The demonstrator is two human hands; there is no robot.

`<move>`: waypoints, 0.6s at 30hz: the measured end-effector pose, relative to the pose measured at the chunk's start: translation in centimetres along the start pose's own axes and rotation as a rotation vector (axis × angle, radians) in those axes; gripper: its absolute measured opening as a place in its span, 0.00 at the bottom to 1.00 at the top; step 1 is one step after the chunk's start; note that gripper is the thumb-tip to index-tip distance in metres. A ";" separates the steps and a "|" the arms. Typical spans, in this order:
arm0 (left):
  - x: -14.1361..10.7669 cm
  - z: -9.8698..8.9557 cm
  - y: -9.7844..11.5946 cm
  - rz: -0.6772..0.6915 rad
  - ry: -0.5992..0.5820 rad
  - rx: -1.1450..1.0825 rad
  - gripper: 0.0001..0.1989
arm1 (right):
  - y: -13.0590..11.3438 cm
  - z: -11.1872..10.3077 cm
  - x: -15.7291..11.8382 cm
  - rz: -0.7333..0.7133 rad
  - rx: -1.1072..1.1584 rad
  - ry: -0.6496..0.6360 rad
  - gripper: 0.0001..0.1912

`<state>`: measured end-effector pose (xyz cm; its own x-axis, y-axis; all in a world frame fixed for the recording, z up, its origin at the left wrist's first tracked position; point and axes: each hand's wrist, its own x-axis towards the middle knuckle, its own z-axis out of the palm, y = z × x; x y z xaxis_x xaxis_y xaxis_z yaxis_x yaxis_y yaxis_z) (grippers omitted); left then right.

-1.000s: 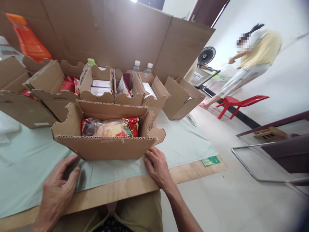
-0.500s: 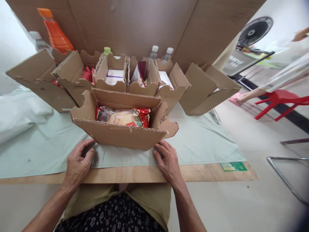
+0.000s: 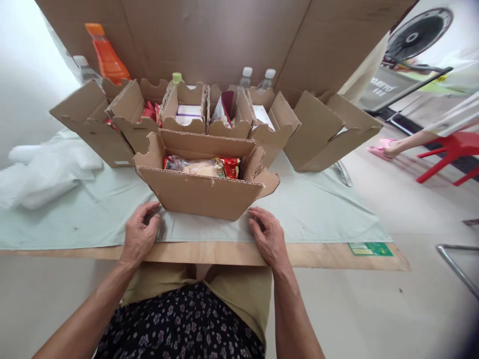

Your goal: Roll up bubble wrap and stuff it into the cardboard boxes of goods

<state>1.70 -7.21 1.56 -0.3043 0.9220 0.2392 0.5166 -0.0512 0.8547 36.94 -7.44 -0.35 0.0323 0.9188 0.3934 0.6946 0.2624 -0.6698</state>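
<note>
Snack packet (image 3: 209, 167) contained in cardboard box (image 3: 198, 193), frame centre; left hand (image 3: 140, 233), right hand (image 3: 268, 235) rested on cloth (image 3: 318, 214) below, both loosely opened.

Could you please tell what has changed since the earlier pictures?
Only the view visibly changed: it turned left and levelled, leaving the co-worker's leg in sight, not the head. The left hand and right hand took and released nothing, staying near the front box; the boxes behind stayed too.

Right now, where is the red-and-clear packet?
In the head view, the packet lies just left of centre, inside the front box, beyond the left hand and right hand.
</note>
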 end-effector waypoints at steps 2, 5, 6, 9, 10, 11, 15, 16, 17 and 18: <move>0.0 -0.1 -0.1 -0.010 0.005 -0.014 0.21 | -0.1 -0.1 0.1 -0.004 -0.002 -0.004 0.14; -0.1 -0.1 -0.1 -0.010 0.005 -0.027 0.20 | -0.1 -0.2 0.2 -0.009 -0.008 -0.007 0.14; -0.1 -0.1 -0.1 -0.008 0.004 -0.028 0.20 | -0.1 -0.2 0.2 -0.009 -0.012 -0.005 0.14; -0.2 -0.1 -0.1 0.003 0.000 -0.023 0.18 | -0.1 -0.3 0.2 -0.015 -0.036 0.001 0.14; -0.2 -0.1 -0.1 0.006 -0.002 -0.020 0.18 | -0.1 -0.3 0.3 -0.020 -0.048 0.002 0.15; -0.3 -0.1 -0.1 0.008 -0.007 -0.016 0.18 | -0.2 -0.4 0.3 -0.026 -0.061 0.003 0.15; -0.7 0.1 -0.2 -0.015 -0.049 0.020 0.25 | -0.5 -0.8 0.4 -0.011 -0.136 -0.007 0.14; -0.8 0.1 -0.2 -0.017 -0.062 0.035 0.26 | -0.5 -0.8 0.4 0.014 -0.163 -0.012 0.14; -1.0 0.2 -0.2 -0.013 -0.071 0.053 0.28 | -0.4 -0.9 0.2 0.046 -0.191 -0.017 0.15; -1.1 0.3 -0.3 -0.003 -0.078 0.071 0.27 | -0.2 -1.0 0.0 0.085 -0.221 -0.026 0.16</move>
<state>2.11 -8.09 0.92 -0.2443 0.9493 0.1979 0.5725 -0.0235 0.8196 37.52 -7.79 0.39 0.0806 0.9427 0.3236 0.8309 0.1157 -0.5442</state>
